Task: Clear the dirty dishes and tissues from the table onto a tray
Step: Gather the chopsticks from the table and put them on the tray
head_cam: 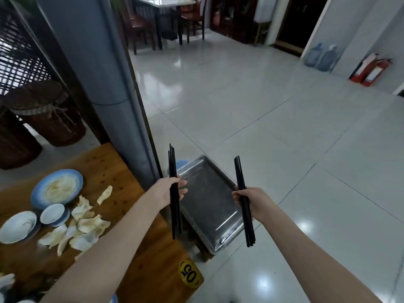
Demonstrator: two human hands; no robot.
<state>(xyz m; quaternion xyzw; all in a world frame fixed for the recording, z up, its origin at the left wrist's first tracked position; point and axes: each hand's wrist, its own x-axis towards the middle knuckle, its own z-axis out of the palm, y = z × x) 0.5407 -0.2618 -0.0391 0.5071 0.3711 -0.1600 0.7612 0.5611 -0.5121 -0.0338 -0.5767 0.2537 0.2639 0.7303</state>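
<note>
Left hand (167, 191) gripping black chopsticks (172, 162), right hand (254, 201) gripping a second bundle (239, 171), metal tray (207, 206) below them, plates (56, 189) and tissues (87, 226) on table (105, 167) at left, pillar (87, 62) behind.

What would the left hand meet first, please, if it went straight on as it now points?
Probably the tray: the left hand, gripping chopsticks, points right toward it. The tray seems lower, though, so the hand might pass above it.

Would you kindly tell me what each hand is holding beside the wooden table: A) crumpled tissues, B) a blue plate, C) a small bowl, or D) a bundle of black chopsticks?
D: the left hand and the right hand each grip a bundle of black chopsticks above the metal tray.
</note>
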